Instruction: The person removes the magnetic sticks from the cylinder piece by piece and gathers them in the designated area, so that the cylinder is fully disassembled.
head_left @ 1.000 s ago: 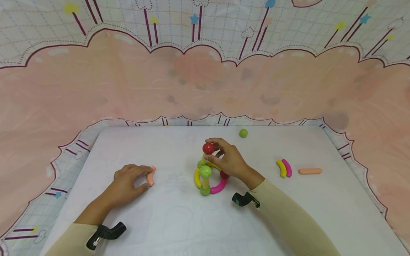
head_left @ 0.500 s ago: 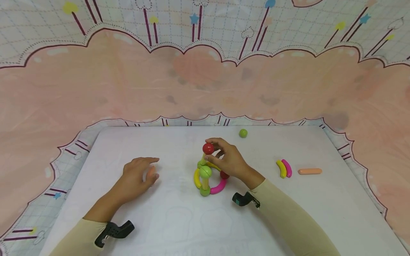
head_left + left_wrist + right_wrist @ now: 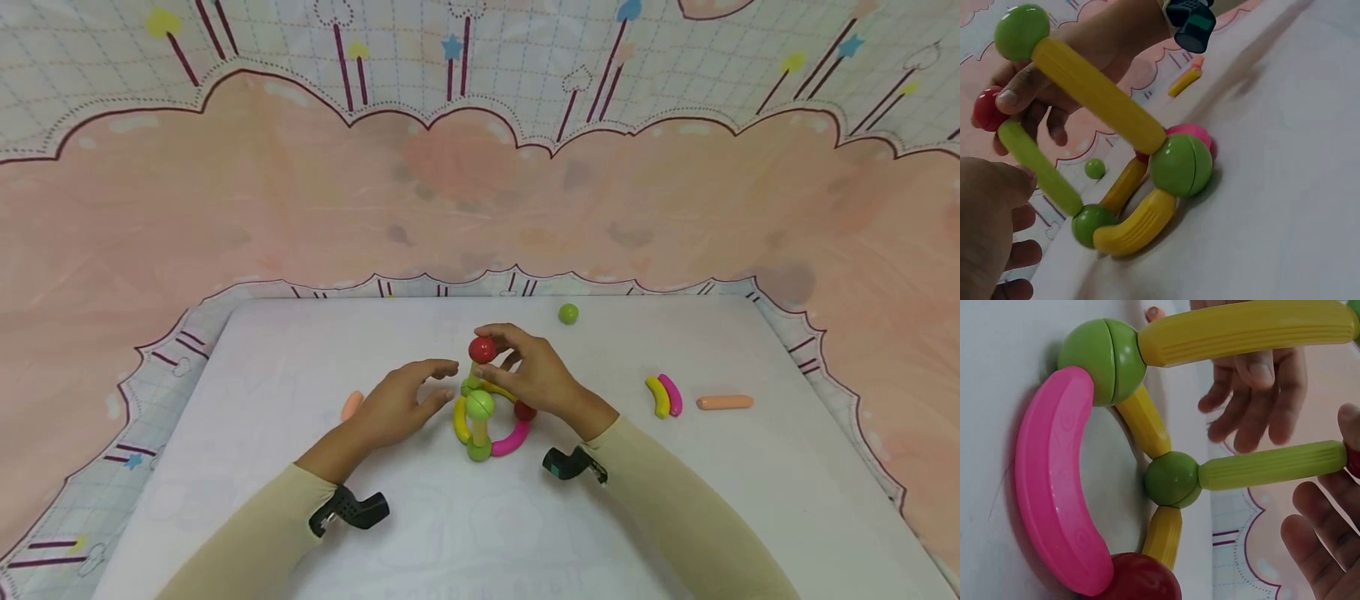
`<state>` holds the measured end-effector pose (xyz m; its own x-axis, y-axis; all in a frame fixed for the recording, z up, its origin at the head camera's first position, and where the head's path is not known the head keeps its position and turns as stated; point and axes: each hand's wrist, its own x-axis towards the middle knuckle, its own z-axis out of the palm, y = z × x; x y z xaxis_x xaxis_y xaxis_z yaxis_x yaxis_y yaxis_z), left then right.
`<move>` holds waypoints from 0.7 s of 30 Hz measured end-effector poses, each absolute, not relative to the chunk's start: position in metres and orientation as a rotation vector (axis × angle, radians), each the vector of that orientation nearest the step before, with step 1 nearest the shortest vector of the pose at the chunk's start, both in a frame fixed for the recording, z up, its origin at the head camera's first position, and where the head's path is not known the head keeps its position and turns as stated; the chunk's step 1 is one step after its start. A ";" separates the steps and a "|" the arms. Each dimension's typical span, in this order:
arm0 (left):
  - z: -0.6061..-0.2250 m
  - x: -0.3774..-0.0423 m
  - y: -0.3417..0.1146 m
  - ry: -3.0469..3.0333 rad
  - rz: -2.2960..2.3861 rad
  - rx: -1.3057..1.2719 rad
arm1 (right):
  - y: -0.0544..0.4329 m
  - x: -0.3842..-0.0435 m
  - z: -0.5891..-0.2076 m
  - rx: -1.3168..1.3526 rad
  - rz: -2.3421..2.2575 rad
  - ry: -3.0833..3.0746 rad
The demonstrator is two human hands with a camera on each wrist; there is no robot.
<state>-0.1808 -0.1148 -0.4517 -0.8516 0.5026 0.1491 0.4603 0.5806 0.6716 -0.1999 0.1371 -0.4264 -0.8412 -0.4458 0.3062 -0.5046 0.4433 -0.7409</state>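
Observation:
On the white table stands a toy frame of balls and rods. Its base is a ring of yellow curved rods point(image 3: 1138, 230) and a pink curved rod point(image 3: 1054, 481), joined by green balls and a red one. From the ring rise a yellow rod point(image 3: 1097, 94) topped by a green ball point(image 3: 480, 405) and a light green rod point(image 3: 1272, 465) topped by a red ball point(image 3: 482, 349). My right hand point(image 3: 543, 375) pinches that red ball between thumb and fingers. My left hand point(image 3: 393, 408), fingers loosely extended and holding nothing, is just left of the light green rod.
Partly behind my left hand lies a peach piece point(image 3: 352, 405). A loose green ball point(image 3: 568, 314) sits near the table's far edge. At right lie a short yellow curved rod point(image 3: 658, 397), a pink one point(image 3: 672, 394) and a straight peach rod point(image 3: 725, 402).
My left hand has let go of the peach piece, leaving it on the table, and moved right to the toy frame. My right hand stays at the red ball.

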 end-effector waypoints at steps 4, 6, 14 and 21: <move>-0.456 -0.186 -0.100 2.708 1.195 0.792 | 0.137 -0.202 -0.424 0.921 1.363 -2.602; -0.457 -0.187 -0.094 2.714 1.203 0.750 | 0.137 -0.203 -0.422 0.946 1.363 -2.602; -0.457 -0.192 -0.080 2.807 1.179 0.682 | 0.133 -0.203 -0.419 0.978 1.344 -2.609; -0.460 -0.192 -0.075 2.867 1.188 0.718 | 0.133 -0.202 -0.420 0.977 1.316 -2.606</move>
<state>-0.1924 -0.0753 -0.4601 -0.8975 0.3891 0.2078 0.4220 0.6205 0.6610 -0.2019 0.1326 -0.4198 -0.7966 -0.5101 0.3244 -0.5638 0.4335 -0.7030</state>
